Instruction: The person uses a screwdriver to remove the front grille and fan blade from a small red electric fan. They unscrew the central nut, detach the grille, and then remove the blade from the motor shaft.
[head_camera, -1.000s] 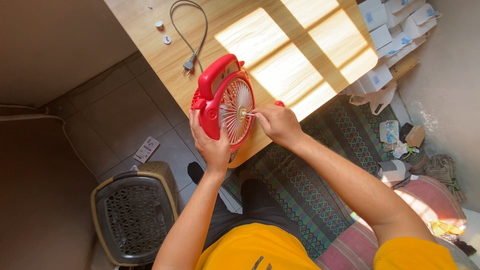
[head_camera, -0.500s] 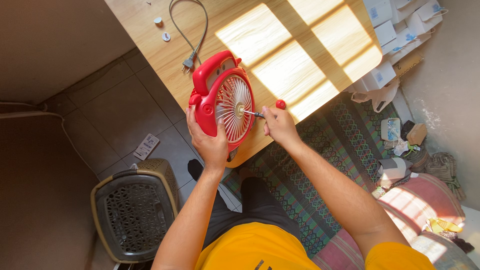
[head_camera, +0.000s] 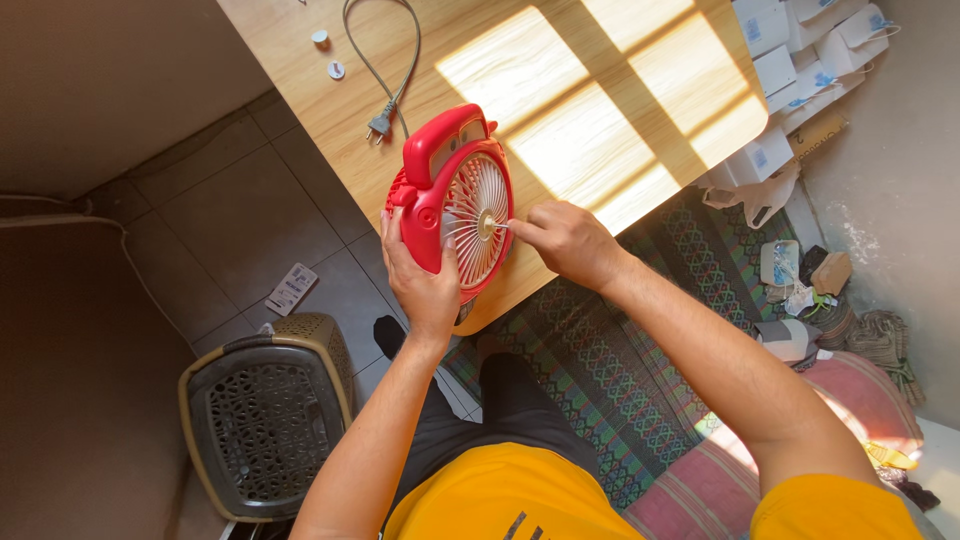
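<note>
- Standing upright at the near edge of the wooden table (head_camera: 600, 60), frame centre: a round red plastic fan (head_camera: 452, 200) with a carry handle on top and a white ribbed grille.
- Gripping the fan's lower left rim: left hand (head_camera: 425, 280), fingers curled round the red casing, thumb on the front.
- Pinching a thin metal tool shaft (head_camera: 500, 225) against the grille's hub: right hand (head_camera: 565, 240), fingertips pressed together, handle hidden in the fist.
- Lying upper left on the table: grey power cord (head_camera: 385, 70) with plug, two small white caps (head_camera: 327, 53).
- Sitting lower left on the tiled floor: perforated plastic basket (head_camera: 265, 420).
- Stacked upper right: white boxes (head_camera: 790, 60); patterned rug (head_camera: 640, 330) beneath the right forearm.
</note>
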